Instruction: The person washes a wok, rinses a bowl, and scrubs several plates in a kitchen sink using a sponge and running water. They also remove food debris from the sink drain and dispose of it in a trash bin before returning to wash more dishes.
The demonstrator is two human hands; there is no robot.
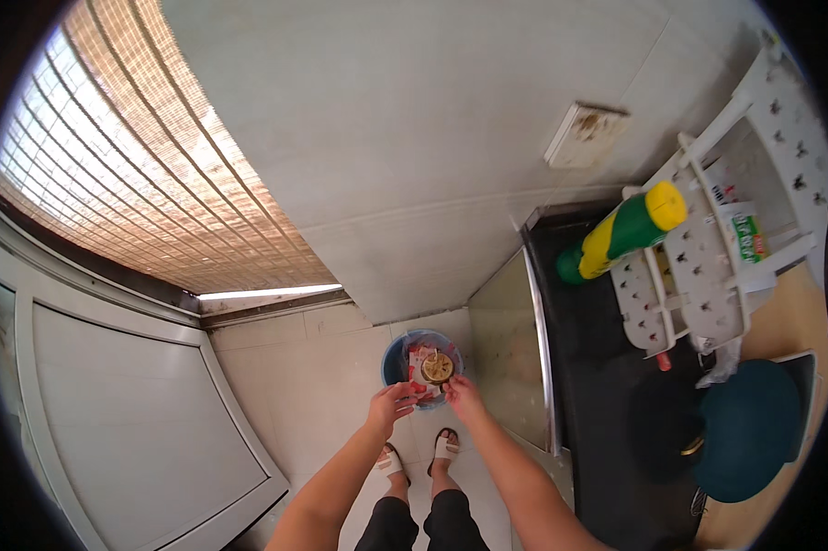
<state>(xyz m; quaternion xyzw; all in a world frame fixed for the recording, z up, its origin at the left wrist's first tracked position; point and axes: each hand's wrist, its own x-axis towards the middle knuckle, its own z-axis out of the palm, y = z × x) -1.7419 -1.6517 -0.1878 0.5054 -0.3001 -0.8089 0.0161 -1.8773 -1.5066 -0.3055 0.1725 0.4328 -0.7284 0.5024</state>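
Note:
Below me a blue bin (387, 364) stands on the floor, lined with a bag holding red and white rubbish (418, 354). Over its opening is a small round thing (437, 368) with a dark rim and a yellowish-brown patterned middle; its kind is too small to tell. My right hand (465, 398) is at the lower right edge of this round thing, fingers bent in and seemingly pinching its rim. At the bin's near left edge my left hand (393, 407) has its fingers stretched apart, with nothing visible in them.
On the right runs a black counter (607, 413) with a green and yellow bottle (621, 234), a white rack (689, 266) and a dark teal round object (749, 432). A white panel door (129, 386) stands left, below a woven blind (184, 184). My sandalled feet (444, 446) are near the bin.

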